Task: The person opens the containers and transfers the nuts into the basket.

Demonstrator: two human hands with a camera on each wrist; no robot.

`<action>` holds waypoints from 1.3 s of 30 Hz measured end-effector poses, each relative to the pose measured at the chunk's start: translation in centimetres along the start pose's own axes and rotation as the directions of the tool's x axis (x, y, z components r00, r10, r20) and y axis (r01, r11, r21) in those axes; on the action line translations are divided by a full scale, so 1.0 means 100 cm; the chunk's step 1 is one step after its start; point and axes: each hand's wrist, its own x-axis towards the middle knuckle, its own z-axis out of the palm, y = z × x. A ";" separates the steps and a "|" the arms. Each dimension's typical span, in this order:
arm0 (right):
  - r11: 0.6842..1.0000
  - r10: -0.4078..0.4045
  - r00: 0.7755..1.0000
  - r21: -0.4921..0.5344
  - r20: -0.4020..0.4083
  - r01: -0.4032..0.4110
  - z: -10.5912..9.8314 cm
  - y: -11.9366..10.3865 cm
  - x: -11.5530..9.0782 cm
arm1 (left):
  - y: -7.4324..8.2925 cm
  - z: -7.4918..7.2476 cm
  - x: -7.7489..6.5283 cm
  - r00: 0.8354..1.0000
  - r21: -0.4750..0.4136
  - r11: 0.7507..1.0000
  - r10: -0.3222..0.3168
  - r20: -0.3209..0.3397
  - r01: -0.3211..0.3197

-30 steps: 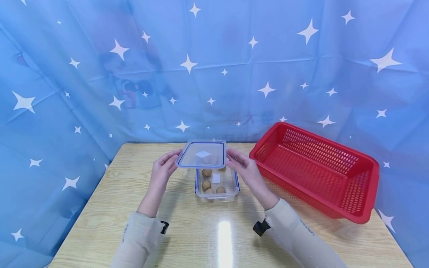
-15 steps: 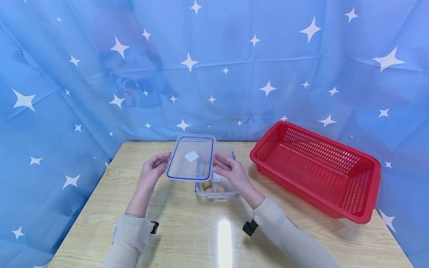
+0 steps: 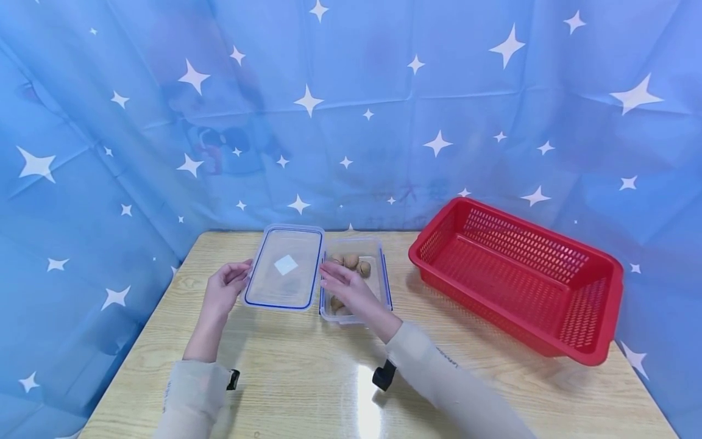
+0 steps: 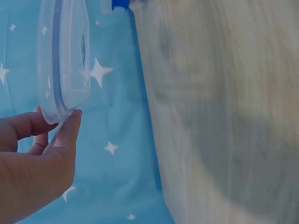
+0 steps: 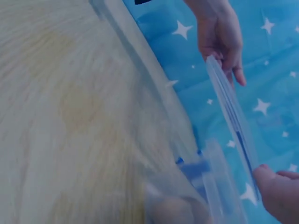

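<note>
A clear rectangular lid [image 3: 285, 286] with a blue seal and a white label is held above the table, to the left of its container. My left hand [image 3: 225, 286] pinches the lid's left edge; in the left wrist view, thumb and fingers [image 4: 70, 130] close on its rim. My right hand [image 3: 351, 289] grips the opposite edge, its fingertips at the blue seal. Behind that hand stands the clear plastic food container [image 3: 378, 305], uncovered, with several walnuts [image 3: 351, 261] inside. My right hand and forearm hide part of the container and its contents.
A large red perforated plastic basket [image 3: 510, 280] stands on the right of the wooden table [image 3: 296, 378]. Behind the table hangs a blue curtain [image 3: 351, 122] with white stars.
Both hands have carried the lid left, from over the container to beside it, tilting it more toward the camera. More of the walnuts at the back now show. The basket has stayed put.
</note>
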 end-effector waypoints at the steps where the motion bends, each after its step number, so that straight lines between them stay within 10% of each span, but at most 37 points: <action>1: 0.999 -0.003 1.000 0.038 0.017 0.002 0.002 0.002 0.002 | -0.002 -0.003 0.000 1.000 0.008 1.000 -0.007 -0.002 0.007; 16: 0.996 0.076 0.997 0.045 0.017 -0.076 0.044 0.030 0.007 | -0.031 -0.034 -0.004 0.999 0.139 0.989 -0.040 -0.006 0.040; 39: 0.991 0.127 0.985 -0.035 -0.117 -0.132 0.078 0.060 0.004 | -0.065 -0.036 -0.002 0.993 0.256 0.960 -0.119 0.021 0.110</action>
